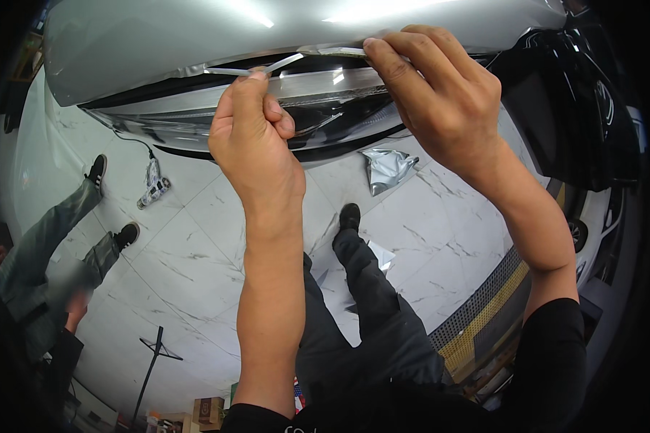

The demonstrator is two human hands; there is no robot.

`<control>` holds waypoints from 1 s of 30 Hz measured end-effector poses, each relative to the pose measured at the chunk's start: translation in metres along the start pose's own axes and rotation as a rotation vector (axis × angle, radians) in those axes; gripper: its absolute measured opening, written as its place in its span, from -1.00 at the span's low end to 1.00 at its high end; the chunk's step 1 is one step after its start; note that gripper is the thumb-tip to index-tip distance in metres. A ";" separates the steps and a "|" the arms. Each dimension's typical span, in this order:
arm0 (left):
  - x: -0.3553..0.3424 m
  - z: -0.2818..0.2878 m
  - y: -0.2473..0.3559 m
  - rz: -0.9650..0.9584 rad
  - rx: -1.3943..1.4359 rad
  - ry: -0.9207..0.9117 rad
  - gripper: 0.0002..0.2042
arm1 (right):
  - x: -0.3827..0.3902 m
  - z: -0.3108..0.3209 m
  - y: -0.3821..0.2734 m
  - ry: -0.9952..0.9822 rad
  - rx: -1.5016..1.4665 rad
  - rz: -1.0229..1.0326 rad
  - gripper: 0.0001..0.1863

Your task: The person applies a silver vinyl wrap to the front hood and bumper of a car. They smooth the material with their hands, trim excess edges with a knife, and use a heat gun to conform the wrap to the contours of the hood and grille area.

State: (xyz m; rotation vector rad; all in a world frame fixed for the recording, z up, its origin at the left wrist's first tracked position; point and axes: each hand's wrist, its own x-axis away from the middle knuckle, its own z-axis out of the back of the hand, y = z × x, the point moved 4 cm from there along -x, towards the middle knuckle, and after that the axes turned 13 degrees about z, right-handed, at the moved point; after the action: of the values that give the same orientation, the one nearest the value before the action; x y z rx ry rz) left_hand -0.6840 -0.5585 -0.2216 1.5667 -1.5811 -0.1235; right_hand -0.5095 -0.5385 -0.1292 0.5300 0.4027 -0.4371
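My left hand (256,130) is closed, thumb and fingertip pinching a narrow silver film strip (287,63). The strip bends at the pinch, one end pointing left and the other rising to the panel edge. My right hand (448,90) reaches to the lower edge of a glossy silver-grey car panel (173,36). Its fingertips close on a pale film edge (339,51) there; whether a small tool is in them is hidden. Under both hands lies a clear headlight (159,112) in a dark gap below the panel.
A crumpled silver sheet (390,169) and a heat gun (153,186) with a cord lie on the marble-look floor. At the left, another person's legs (47,224) stretch out. A black stand (152,361), boxes (208,411) and a yellow-black floor grating (484,314) are behind; a black car part (556,108) stands right.
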 end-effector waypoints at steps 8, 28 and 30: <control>-0.004 0.004 -0.002 0.006 0.024 -0.032 -0.87 | 0.009 0.001 0.006 0.015 0.021 0.027 -0.62; -0.006 0.009 -0.001 0.036 0.067 -0.039 -0.87 | 0.031 0.002 0.026 0.075 0.089 0.122 -0.67; -0.006 0.009 -0.001 0.035 0.074 -0.046 -0.87 | 0.031 0.007 0.025 0.013 0.053 0.078 -0.65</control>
State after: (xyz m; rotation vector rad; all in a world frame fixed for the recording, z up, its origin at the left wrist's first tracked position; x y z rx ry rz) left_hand -0.6903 -0.5579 -0.2306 1.6024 -1.6645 -0.0831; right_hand -0.4697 -0.5325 -0.1282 0.5979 0.3831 -0.3703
